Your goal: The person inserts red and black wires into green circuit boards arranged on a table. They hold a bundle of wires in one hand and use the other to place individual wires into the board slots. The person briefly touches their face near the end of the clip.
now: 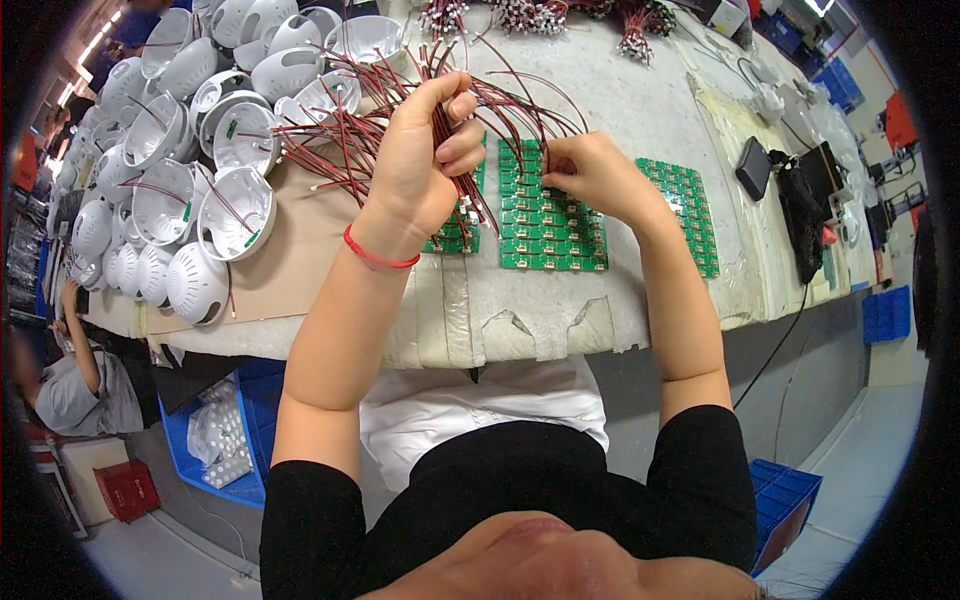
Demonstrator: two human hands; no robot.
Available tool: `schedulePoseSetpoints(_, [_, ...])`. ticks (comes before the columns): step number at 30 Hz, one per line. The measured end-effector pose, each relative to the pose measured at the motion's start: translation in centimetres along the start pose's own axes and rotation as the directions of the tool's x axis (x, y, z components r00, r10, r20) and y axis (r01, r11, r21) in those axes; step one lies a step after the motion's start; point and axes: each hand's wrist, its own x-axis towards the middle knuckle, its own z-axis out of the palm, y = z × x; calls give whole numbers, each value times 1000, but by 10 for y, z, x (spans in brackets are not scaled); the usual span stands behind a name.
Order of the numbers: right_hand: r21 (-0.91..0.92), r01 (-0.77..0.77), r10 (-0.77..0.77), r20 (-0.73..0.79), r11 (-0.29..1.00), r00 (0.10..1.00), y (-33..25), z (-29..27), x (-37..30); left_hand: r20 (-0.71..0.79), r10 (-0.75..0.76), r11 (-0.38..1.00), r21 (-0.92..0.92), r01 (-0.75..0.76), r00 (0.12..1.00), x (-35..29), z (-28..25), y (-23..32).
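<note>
Near the worktable's [555, 290] front edge, wires [345, 155] are clasped by the left hand [415, 155]; the right hand [597, 172] is pinched, its hold obscured.

Table [640, 105], right of upper center: open room beyond the right hand [590, 172].
Table edge [540, 325], center: narrow strip between forearms [688, 290], below circuit boards [553, 238].
White shells [160, 212], upper left: heaped, blocking passage.
Wires [340, 140], upper center: fanned around the left hand [420, 150], in the way.

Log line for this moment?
left hand: gripping wire bundle | right hand: at middle green circuit board, pinched item unclear | nearby: white housings at left
</note>
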Motion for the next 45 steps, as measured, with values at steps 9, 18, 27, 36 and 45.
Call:
schedulePoseSetpoints(9, [-69,-63,66,46,996,997,-7,0,3,41,24,988,-151,-18,999,3,-6,0])
schedulePoseSetpoints(18, [-6,-94,93,-87,996,992,-13,-6,-6,97,66,975,-219,-44,993,5,-11,1])
schedulePoseSetpoints(27, [380,-15,-50,160,925,986,-52,8,-13,87,55,968,-249,-32,995,5,-11,-1])
schedulePoseSetpoints(36, [647,-75,69,36,758,997,-39,-49,-27,-176,32,999,16,-29,984,3,9,-4])
schedulePoseSetpoints(45, [571,-30,115,-113,820,987,-8,-67,-25,-47,3,998,-64,-6,999,7,-6,0])
